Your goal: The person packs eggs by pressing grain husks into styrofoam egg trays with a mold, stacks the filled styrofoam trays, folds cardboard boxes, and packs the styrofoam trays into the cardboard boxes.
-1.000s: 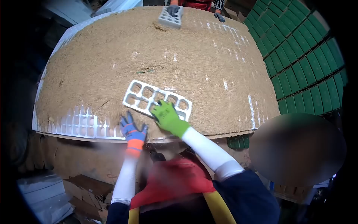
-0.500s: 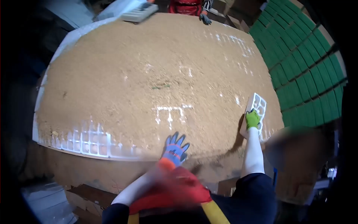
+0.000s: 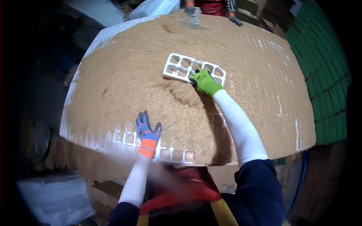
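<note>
My right hand (image 3: 205, 81), in a green glove, grips the near edge of a white cell tray piece (image 3: 168, 70) over the middle of the spread. The piece has two rows of square hollows; its underside is hidden. Loose brown granular material (image 3: 128, 75) lies thickly beneath it, with a ridge heaped just below the tray piece. My left hand (image 3: 147, 130), in a blue and orange glove, lies flat with fingers apart near the front edge. Beside it, filled cells of white trays (image 3: 171, 148) show through the brown layer.
Green stacked blocks (image 3: 324, 75) form a wall on the right. Across the table is another person's gloved hand (image 3: 235, 20); their other hand holds a blurred tool (image 3: 193, 19). White tray edges (image 3: 107, 35) run along the left. Cardboard (image 3: 107, 196) lies below the front edge.
My right hand has swept the tray piece from the right side to the middle, pushing up brown material. My left hand has shifted left. The other person's tool now moves at the far edge.
</note>
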Available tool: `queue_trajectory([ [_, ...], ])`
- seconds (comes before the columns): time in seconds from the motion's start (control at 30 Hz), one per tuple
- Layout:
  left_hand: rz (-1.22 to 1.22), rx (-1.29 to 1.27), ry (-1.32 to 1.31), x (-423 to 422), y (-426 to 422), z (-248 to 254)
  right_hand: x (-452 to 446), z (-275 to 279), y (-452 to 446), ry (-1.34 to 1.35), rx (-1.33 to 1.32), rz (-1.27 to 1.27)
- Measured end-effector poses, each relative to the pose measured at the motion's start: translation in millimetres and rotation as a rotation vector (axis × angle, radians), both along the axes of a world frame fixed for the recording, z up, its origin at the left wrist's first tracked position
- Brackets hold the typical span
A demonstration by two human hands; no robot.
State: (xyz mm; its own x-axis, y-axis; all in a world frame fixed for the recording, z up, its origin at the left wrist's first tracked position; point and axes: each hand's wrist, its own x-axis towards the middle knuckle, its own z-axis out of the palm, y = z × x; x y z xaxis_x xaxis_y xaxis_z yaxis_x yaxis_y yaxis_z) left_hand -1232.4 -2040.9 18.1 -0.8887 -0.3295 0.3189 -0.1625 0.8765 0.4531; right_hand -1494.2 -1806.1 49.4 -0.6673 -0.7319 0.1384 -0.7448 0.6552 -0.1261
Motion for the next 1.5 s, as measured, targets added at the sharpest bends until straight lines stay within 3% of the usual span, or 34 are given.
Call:
queue_trajectory([
  [0.1,-0.098,0.059,-0.125,-23,-4,-6,36,14,30,-0.047,0.142,0.125],
  [0.17,-0.221,-0.188,-0.231,-17,45,5,68,-2,88,0.031,-0.139,0.158],
  [0.23,-0.635,-0.077,-0.181,-17,87,-3,119,23,144,-0.097,0.161,-0.12],
  [0.27,-0.668,-0.063,-0.168,-14,101,3,148,26,175,-0.04,0.126,-0.203],
  [0.3,-0.788,0.114,-0.145,-10,115,11,178,32,196,0.009,0.15,-0.371],
  [0.33,-0.903,0.295,-0.129,-6,124,16,204,56,190,-0.116,0.191,-0.656],
  [0.37,-0.925,0.307,-0.123,-4,124,16,230,65,178,0.011,0.052,-0.778],
  [0.4,-0.873,0.358,-0.043,-2,112,12,246,81,148,-0.129,-0.03,-0.841],
  [0.5,-0.656,0.712,0.179,5,63,-18,292,41,49,0.162,0.083,-0.533],
  [0.57,-0.458,0.622,0.136,12,18,-5,300,13,5,0.093,0.078,-0.393],
  [0.63,-0.321,0.855,0.168,13,-19,-19,281,5,45,0.101,0.086,-0.557],
  [0.7,-0.351,0.554,0.065,27,-57,19,263,44,105,-0.013,0.419,-0.897],
  [0.73,-0.362,0.733,0.078,33,-72,16,260,-28,188,0.361,0.63,-0.918],
  [0.77,-0.342,0.668,0.138,41,-90,8,272,-8,223,0.709,0.888,-0.891],
  [0.8,-0.342,0.542,0.133,48,-114,-3,267,-40,292,0.451,0.568,-1.177],
  [0.83,-0.334,0.413,0.127,58,-135,-12,271,8,293,0.158,0.198,-1.505],
  [0.9,-0.183,0.216,0.04,83,-154,-15,284,-38,363,0.124,-0.008,-1.607],
  [0.97,-0.189,0.201,0.073,105,-165,-30,269,-12,289,0.042,0.061,-1.518],
  [1.0,-0.098,0.418,0.031,116,-167,-46,264,-44,267,0.319,0.139,-1.263],
  [1.03,0.021,0.622,-0.001,133,-172,-61,255,-44,223,0.271,-0.061,-1.089],
  [1.1,-0.05,0.491,-0.012,142,-173,-86,251,-4,114,-0.012,-0.071,-0.924],
  [1.17,-0.159,0.28,0.007,123,-123,-25,254,-4,42,0.071,-0.093,-0.695],
  [1.23,-0.26,0.404,0.068,110,-95,6,266,9,-21,-0.137,-0.037,-0.625],
  [1.3,-0.264,0.51,0.056,103,-82,7,287,-14,-66,0.077,-0.199,-0.455],
  [1.33,-0.271,0.388,0.036,102,-86,-7,290,15,-89,-0.269,-0.123,-0.373],
  [1.37,-0.306,0.416,0.093,102,-81,-8,300,6,-105,-0.216,-0.04,-0.255],
  [1.43,-0.278,0.655,0.097,107,-79,-15,298,-3,-109,0.002,-0.304,-0.061],
  [1.5,-0.28,0.455,0.068,113,-91,-11,262,16,-87,0.053,-0.418,-0.162],
])
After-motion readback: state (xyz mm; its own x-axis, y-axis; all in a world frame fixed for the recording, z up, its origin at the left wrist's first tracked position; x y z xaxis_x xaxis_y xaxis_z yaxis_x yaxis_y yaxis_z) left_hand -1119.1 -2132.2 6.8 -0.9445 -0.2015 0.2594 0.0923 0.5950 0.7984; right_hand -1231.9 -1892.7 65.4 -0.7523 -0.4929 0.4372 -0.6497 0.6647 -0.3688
